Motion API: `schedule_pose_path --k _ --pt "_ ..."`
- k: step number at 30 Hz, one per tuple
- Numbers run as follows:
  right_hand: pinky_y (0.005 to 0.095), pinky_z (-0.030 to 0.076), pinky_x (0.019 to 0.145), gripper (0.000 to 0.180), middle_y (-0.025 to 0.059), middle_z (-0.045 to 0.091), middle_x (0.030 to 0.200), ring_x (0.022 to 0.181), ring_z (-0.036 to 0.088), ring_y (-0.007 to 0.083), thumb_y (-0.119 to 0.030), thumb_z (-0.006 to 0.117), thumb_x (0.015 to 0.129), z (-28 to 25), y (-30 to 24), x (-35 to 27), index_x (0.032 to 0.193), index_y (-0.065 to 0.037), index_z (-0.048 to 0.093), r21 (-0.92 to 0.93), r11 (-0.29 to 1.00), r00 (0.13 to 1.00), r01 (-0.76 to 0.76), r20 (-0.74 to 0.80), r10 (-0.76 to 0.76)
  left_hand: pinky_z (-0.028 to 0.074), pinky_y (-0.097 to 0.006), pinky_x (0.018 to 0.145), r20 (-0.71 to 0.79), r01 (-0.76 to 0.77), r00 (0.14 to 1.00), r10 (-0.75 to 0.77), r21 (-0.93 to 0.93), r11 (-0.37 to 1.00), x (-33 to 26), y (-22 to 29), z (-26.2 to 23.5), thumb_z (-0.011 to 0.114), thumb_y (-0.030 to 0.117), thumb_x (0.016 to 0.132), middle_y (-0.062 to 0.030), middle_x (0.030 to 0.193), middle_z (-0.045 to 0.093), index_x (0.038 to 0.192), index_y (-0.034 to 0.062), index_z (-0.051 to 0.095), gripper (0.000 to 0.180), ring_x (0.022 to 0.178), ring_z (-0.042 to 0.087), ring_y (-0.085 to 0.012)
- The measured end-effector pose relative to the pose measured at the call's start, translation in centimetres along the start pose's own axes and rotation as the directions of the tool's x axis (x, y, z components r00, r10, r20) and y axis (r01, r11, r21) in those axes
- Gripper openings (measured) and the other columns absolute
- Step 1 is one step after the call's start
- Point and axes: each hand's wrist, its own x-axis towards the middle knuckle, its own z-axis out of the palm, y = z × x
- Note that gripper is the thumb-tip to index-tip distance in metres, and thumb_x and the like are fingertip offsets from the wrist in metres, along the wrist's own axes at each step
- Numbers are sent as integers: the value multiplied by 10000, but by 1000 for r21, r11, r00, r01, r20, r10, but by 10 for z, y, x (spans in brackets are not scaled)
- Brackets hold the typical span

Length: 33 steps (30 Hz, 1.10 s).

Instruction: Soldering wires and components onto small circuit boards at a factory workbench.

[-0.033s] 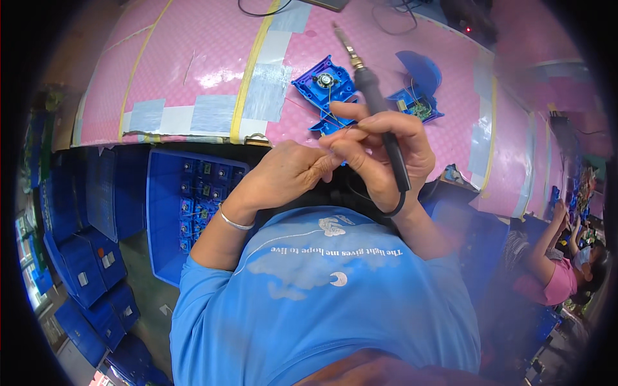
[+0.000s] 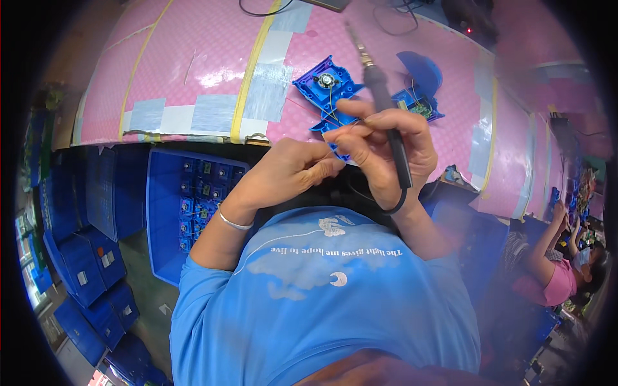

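Note:
In my right hand (image 2: 402, 145) is a soldering iron (image 2: 380, 90), its metal tip pointing up and away from me. Thumb and fingertips of that hand are also pinched close to a thin reddish wire. My left hand (image 2: 293, 168) is closed, thumb against fingers, at the table's near edge; what it pinches cannot be made out. Between both hands a small blue plastic part (image 2: 340, 153) shows, mostly hidden. Just beyond lies an open blue plastic housing (image 2: 315, 90) with a round speaker (image 2: 326, 80) and thin wires. Right of the iron sits another blue shell (image 2: 421, 74) with a green circuit board (image 2: 421, 109).
Pink covering with tape strips tops the table (image 2: 212, 64). A blue crate (image 2: 164, 251) of similar speaker parts stands below, left of me. More blue bins (image 2: 87, 267) are stacked farther left. A black cable lies at the table's back. Another person (image 2: 547, 276) works at the right.
My left hand has drawn slightly left, its fingertips parting from the right ones and showing more of the blue part. My right hand and the soldering iron have shifted a little right.

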Motion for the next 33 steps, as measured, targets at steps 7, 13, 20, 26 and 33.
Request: schedule_pose_path --k 7,13,20,26,33 --pt "352 643 801 409 302 685 1165 951 769 313 154 658 920 -2 3 -1 1236 -35 481 -36 999 977 -31 -213 23 482 -229 638 -561 -227 828 -3 -340 912 0 1 -7 819 94 883 -2 787 702 921 7 782 102 711 599 -52" --pt "351 575 767 176 213 714 941 814 692 225 40 563 998 -31 -3 -11 1173 36 588 -510 851 963 127 -142 -229 407 -243 534 -841 -36 512 173 180 983 4 -21 -20 805 33 810 -14 683 623 847 28 761 57 577 524 -64" --pt "304 462 629 275 147 652 790 687 617 189 8 581 907 -24 -4 -24 1143 110 678 -455 886 996 90 26 -87 402 -267 499 -818 9 477 322 371 929 11 -22 -15 795 12 763 -12 630 558 745 47 684 118 517 481 -92" --pt "275 501 617 315 140 663 765 667 643 164 16 590 878 -20 1 -35 1168 130 634 -498 867 999 -20 -39 0 358 -247 505 -809 -4 490 325 371 929 12 -26 -12 801 -15 764 1 643 543 777 24 701 108 543 438 -63" --pt "263 519 639 318 139 682 796 683 658 157 24 599 874 -24 5 -31 1175 122 632 -518 856 1000 -5 -9 0 366 -252 506 -804 0 490 337 387 922 13 -27 -12 796 -23 761 -4 644 545 778 24 703 105 542 447 -66"
